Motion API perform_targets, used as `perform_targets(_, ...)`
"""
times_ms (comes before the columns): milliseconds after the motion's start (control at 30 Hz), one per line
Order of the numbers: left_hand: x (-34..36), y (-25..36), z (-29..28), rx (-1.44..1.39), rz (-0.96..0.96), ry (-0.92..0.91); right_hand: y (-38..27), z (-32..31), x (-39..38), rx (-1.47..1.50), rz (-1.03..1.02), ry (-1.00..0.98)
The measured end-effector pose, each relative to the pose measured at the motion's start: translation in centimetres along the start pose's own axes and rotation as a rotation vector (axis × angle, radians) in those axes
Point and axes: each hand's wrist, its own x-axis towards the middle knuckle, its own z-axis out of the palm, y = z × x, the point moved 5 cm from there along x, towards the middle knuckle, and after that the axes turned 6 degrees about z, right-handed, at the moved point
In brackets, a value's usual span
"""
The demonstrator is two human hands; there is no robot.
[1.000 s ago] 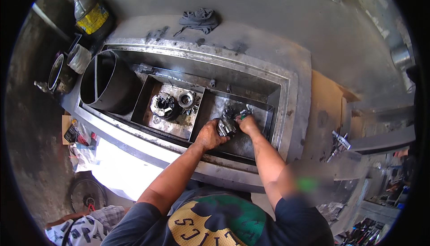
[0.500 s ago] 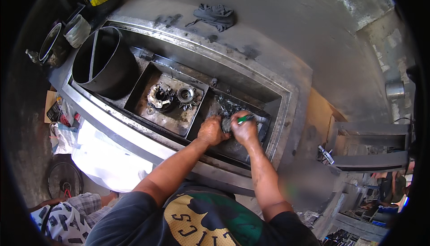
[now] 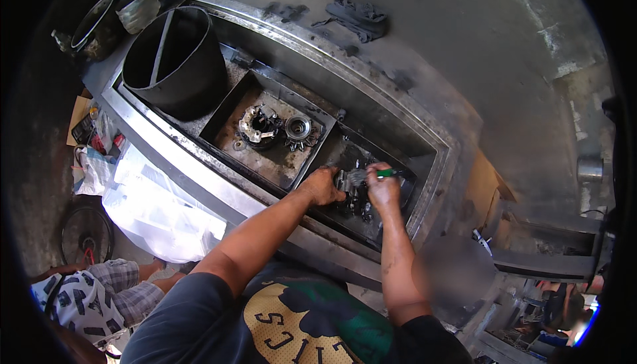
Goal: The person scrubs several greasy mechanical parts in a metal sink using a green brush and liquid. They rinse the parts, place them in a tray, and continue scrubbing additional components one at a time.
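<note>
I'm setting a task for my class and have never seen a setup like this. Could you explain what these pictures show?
There is no machine here, just a person's two bare hands. A wide fisheye camera on the head looks down, so straight edges bend. The left hand holds a grey metal part; the right hand holds a green-handled tool, apparently a brush, close to it. Both are over a long grey metal trough. Nearby, a square metal tray holds a round black-and-pale part and a finned metal ring.
</note>
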Motion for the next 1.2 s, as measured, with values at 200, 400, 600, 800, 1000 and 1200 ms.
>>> perform_targets(200,0.7,0.6,-0.4,-0.115,-0.096,-0.018,0.2,-2.2,1.2,-0.183,-0.183,0.073)
perform_targets(400,0.7,-0.2,0.6,0.009,0.009,0.043,-0.4,2.7,-0.8,-0.057,-0.109,-0.236)
perform_targets(600,0.0,0.7,0.4,-0.019,-0.040,-0.008,-6.5,0.4,-2.0,-0.151,-0.399,-0.182)
perform_targets(800,-0.1,0.4,-0.7,-0.076,-0.094,0.035,-6.2,-1.2,0.0,-0.195,-0.291,-0.019)
perform_targets(1000,-0.2,-0.1,-0.4,-0.008,-0.102,0.012,6.5,2.4,2.5,-0.432,-0.421,0.178)
perform_targets(1200,-1.3,1.6,-0.3,0.033,-0.107,-0.071,13.9,2.5,1.9,-0.110,0.344,-0.098)
